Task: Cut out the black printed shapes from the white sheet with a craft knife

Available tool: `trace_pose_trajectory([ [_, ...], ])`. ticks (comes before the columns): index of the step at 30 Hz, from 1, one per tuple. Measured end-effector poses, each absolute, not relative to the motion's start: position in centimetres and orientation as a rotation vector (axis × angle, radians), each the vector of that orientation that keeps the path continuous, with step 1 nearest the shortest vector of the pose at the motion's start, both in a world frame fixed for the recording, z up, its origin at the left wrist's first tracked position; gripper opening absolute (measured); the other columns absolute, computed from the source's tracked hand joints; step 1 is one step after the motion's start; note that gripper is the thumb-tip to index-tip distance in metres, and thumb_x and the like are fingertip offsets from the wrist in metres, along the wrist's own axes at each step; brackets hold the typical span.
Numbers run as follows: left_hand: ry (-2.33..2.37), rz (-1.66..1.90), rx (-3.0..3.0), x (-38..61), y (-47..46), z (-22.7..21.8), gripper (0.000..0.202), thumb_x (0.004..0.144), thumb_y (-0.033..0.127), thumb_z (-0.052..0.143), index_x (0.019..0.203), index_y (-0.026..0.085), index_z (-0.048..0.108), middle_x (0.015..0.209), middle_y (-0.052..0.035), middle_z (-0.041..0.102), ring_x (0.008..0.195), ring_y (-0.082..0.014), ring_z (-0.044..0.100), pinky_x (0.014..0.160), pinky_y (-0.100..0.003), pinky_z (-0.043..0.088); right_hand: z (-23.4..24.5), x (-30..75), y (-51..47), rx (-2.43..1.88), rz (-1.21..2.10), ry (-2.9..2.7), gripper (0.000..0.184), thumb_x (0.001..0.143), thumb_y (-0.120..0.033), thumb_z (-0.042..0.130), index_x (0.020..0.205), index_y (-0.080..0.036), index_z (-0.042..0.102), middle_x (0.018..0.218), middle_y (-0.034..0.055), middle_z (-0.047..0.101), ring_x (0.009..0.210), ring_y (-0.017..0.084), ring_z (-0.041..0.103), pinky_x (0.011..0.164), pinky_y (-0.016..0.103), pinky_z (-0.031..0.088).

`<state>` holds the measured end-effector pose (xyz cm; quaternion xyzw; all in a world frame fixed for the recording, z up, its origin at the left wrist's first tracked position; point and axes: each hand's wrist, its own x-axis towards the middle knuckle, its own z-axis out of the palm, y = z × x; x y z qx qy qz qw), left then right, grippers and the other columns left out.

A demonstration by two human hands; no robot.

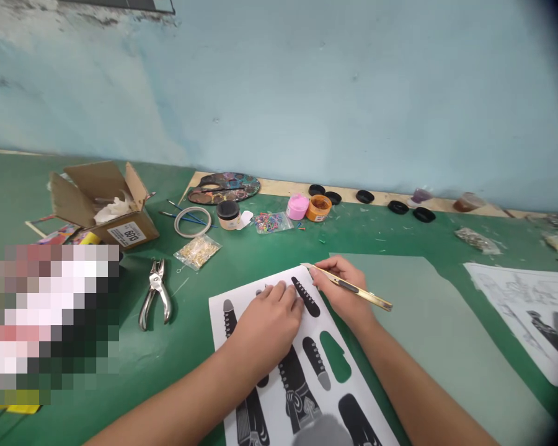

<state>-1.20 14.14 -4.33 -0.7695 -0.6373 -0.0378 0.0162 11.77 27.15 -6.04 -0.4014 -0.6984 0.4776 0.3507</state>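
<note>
A white sheet (270, 282) printed with black-and-grey shapes lies on the green table; one shape at its right is cut out, and green shows through the hole. My left hand (272, 316) rests flat on the sheet with its fingers stretched out. Between the fingers of my right hand (341, 288) is a gold-coloured craft knife (353, 288). Its blade tip is at the sheet's top right corner, close to a black dotted shape (305, 296). Whether the blade touches the paper I cannot tell.
A silver hole punch (156, 294) lies left of the sheet, near an open cardboard box (128, 232). Behind stand a black-lidded jar (228, 215), a pink jar (297, 207) and an orange jar (318, 208). A translucent sheet (428, 322) and another printed sheet (516, 303) are at right.
</note>
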Motion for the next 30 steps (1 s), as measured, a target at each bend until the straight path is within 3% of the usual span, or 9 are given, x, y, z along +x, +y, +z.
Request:
trace_pose_trajectory([
  [8,-2.037,-0.111,-2.363,-1.6,14.5,-4.5,0.031,0.098,0.022,0.044,0.110,0.007,0.068,0.124,-0.0198,0.063,0.118,-0.0329,0.055,0.084,-0.041,0.058,-5.9,11.6,26.9,-1.093,1.213,-1.909,0.025,0.078,-0.043,0.074,0.074,-0.020,0.065,0.059,0.0004,0.065,0.051,0.015,0.059,0.050,0.026,0.047],
  [12,-2.081,-0.123,-2.342,-1.7,14.5,-4.6,0.030,0.098,0.024,0.046,0.112,0.009,0.069,0.125,-0.0175,0.064,0.117,-0.0307,0.056,0.081,-0.039,0.059,-6.0,11.7,26.9,-1.061,1.214,-1.965,0.021,0.083,-0.040,0.069,0.077,-0.020,0.064,0.063,0.0003,0.065,0.054,0.014,0.059,0.052,0.025,0.047],
  [19,-2.017,-0.152,-2.283,-2.6,14.8,-5.0,0.032,0.098,0.018,0.046,0.119,0.002,0.065,0.120,-0.0187,0.066,0.116,-0.0291,0.059,0.092,-0.038,0.055,-6.0,11.8,26.7,-0.988,1.230,-1.946,0.017,0.082,-0.033,0.068,0.092,-0.019,0.066,0.076,0.0031,0.070,0.065,0.016,0.066,0.058,0.025,0.052],
  [30,-2.060,-0.161,-2.273,-2.6,14.9,-5.3,0.031,0.097,0.019,0.047,0.117,0.005,0.067,0.124,-0.0165,0.066,0.116,-0.0284,0.059,0.086,-0.036,0.058,-4.6,11.7,25.0,-0.933,1.065,-2.143,0.008,0.084,-0.027,0.064,0.080,-0.020,0.065,0.069,0.0006,0.067,0.059,0.014,0.061,0.055,0.024,0.046],
])
